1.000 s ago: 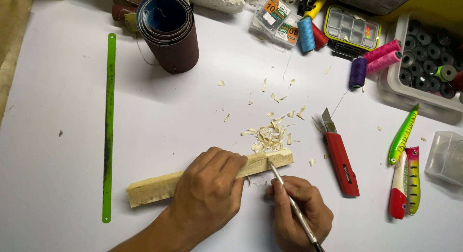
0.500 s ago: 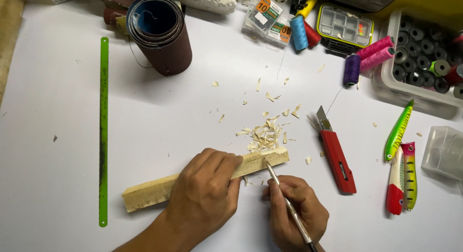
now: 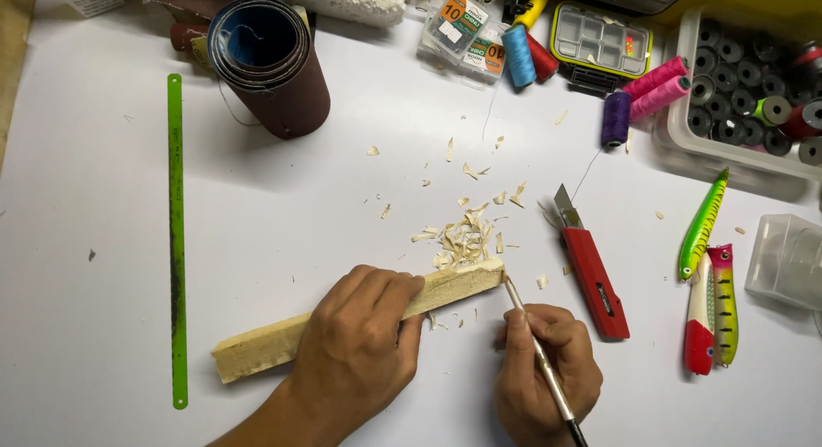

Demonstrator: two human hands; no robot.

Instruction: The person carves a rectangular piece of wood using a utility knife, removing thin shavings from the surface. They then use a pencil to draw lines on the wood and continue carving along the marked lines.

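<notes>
A pale wooden stick (image 3: 265,344) lies slanted on the white table, its right end whittled. My left hand (image 3: 360,344) presses down on its middle. My right hand (image 3: 544,370) grips a thin pencil-like tool (image 3: 535,348) whose tip touches the stick's right end. A heap of wood shavings (image 3: 462,237) lies just beyond that end.
A red utility knife (image 3: 591,271) with its blade out lies right of my hands. Fishing lures (image 3: 706,276) and a clear box (image 3: 786,259) lie at the right. A green saw blade (image 3: 176,241) runs along the left. A sandpaper roll (image 3: 274,66), thread spools (image 3: 638,96) and tackle boxes line the back.
Both hands and the stick keep their pose; the tool tip stays at the stick's right end. The view has shifted slightly.
</notes>
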